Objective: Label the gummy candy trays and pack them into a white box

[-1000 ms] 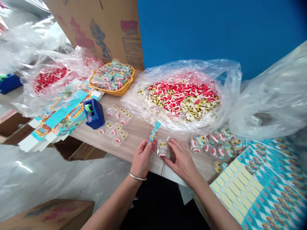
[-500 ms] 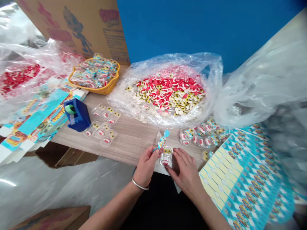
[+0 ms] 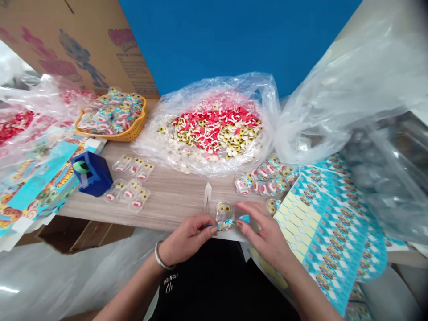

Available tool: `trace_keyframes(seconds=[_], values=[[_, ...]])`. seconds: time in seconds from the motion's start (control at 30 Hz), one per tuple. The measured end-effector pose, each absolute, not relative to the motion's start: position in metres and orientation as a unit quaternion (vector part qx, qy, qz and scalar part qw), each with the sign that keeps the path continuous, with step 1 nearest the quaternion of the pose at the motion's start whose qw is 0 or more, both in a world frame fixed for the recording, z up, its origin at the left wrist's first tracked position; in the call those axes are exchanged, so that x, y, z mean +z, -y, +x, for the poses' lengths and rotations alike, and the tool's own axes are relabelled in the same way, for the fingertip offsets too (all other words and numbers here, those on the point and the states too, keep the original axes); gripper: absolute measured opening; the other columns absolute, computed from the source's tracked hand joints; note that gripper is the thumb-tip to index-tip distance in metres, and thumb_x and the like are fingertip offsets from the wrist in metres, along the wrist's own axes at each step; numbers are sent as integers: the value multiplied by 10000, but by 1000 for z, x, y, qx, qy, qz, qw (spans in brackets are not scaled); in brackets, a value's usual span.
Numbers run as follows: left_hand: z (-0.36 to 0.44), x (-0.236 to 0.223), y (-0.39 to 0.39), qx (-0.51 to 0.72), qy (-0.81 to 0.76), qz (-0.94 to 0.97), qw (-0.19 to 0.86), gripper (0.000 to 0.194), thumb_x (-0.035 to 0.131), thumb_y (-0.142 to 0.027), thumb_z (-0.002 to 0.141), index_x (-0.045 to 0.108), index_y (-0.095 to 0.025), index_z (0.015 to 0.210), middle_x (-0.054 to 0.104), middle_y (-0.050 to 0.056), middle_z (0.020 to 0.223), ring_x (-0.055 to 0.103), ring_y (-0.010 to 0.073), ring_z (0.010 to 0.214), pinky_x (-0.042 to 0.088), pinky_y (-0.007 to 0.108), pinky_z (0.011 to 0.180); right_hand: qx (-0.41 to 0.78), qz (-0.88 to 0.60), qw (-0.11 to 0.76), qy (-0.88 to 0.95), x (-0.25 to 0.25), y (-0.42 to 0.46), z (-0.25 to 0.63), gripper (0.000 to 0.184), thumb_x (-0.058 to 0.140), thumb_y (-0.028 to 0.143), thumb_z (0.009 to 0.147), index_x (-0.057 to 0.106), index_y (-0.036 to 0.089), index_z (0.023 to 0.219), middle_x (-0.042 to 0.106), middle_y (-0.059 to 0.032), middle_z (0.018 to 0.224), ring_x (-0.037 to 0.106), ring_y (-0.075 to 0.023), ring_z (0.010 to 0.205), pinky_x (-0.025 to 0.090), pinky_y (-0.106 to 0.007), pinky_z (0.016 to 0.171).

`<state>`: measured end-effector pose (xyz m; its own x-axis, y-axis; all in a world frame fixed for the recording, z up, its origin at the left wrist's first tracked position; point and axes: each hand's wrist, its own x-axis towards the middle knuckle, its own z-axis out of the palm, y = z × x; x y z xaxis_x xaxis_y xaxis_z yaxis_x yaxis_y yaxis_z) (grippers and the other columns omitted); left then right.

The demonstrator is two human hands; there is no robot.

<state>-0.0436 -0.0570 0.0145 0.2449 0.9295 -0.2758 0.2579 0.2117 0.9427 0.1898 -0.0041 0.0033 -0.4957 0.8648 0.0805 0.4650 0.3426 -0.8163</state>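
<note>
A small clear plastic candy pack [image 3: 223, 208] with two yellow eye candies stands at the table's front edge, between my hands. A blue printed label [image 3: 226, 225] lies across its lower part and hides what is under it. My left hand [image 3: 190, 237] pinches the label's left end between thumb and forefinger. At the other end, my right hand [image 3: 265, 234] has its fingers apart, the thumb by the label's blue tip and the forefinger stretched beside the pack. A pale pointed strip [image 3: 207, 196] lies just behind my left hand.
A clear bag of red, white and yellow candies [image 3: 217, 129] lies at the back. Left are a yellow basket [image 3: 133, 129] of labelled packs, a blue tape dispenser [image 3: 96, 176] and several unlabelled packs [image 3: 130, 191]. Right are labelled packs [image 3: 270, 180] and label sheets [image 3: 321, 223].
The label, held upright by my left hand before, now lies across the pack's lower part. My right hand has moved off the pack's side to the label's right end. The view has shifted.
</note>
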Motion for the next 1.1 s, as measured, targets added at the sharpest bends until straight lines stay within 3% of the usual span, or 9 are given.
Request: trace_keyframes(seconds=[0.1, 0.23, 0.33, 0.43, 0.53, 0.63, 0.73, 0.97, 1.1], values=[[-40, 10, 57, 278, -573, 557, 533, 318, 544, -392, 905, 676, -185, 703, 596, 11, 657, 517, 140, 636, 392, 235, 613, 482, -453, 233, 713, 0, 12, 186, 169, 555, 301, 918, 694, 225, 979, 696, -35, 897, 651, -193, 854, 522, -316, 771], [-36, 0, 54, 254, -635, 532, 499, 329, 585, -376, 862, 669, -185, 608, 529, -17, 510, 468, 125, 530, 332, 232, 522, 561, -499, 217, 624, -10, 19, 181, 213, 571, 367, 883, 698, 196, 874, 660, -7, 748, 592, -165, 685, 468, -270, 628], [-35, -7, 52, 264, -655, 507, 495, 226, 656, -360, 803, 733, -200, 942, 538, -46, 495, 460, 124, 482, 316, 232, 490, 593, -516, 204, 584, -16, 20, 180, 232, 582, 391, 859, 684, 184, 832, 601, 11, 675, 519, -139, 609, 410, -250, 564], [-36, -13, 48, 288, -664, 491, 484, 444, 722, -333, 741, 636, -210, 1158, 490, -90, 481, 429, 112, 447, 294, 225, 480, 596, -530, 220, 562, -21, 19, 179, 268, 614, 372, 830, 668, 196, 1025, 547, 40, 644, 480, -130, 582, 386, -241, 546], [-36, -17, 41, 284, -666, 489, 486, 251, 699, -321, 750, 617, -207, 958, 462, -96, 488, 415, 102, 451, 273, 221, 488, 584, -534, 246, 560, -25, 16, 176, 403, 622, 344, 823, 596, 221, 1205, 539, 55, 656, 468, -127, 578, 385, -239, 552], [-35, -20, 31, 258, -681, 500, 469, 156, 676, -304, 746, 567, -204, 795, 459, -87, 511, 400, 99, 472, 267, 228, 506, 555, -543, 226, 588, -27, 10, 170, 209, 606, 386, 832, 681, 202, 895, 559, 30, 636, 444, -124, 556, 353, -242, 523], [-34, -21, 22, 229, -691, 521, 447, 146, 664, -289, 732, 542, -208, 741, 455, -82, 521, 406, 107, 495, 275, 238, 523, 498, -568, 202, 624, -28, 4, 166, 215, 624, 407, 822, 645, 207, 747, 521, 40, 564, 422, -123, 517, 325, -244, 496], [-33, -26, 16, 176, -697, 550, 425, 136, 650, -280, 739, 532, -211, 739, 460, -72, 535, 437, 123, 511, 277, 250, 545, 403, -580, 167, 689, -33, 0, 164, 188, 613, 365, 834, 631, 225, 960, 609, 40, 627, 541, -149, 535, 397, -259, 548], [-31, -30, 14, 143, -712, 558, 401, 136, 646, -269, 754, 524, -211, 740, 485, -59, 558, 469, 134, 540, 293, 252, 561, 365, -561, 126, 732, -34, -4, 161, 332, 572, 305, 877, 606, 211, 1194, 722, -31, 879, 670, -198, 762, 466, -288, 705]])
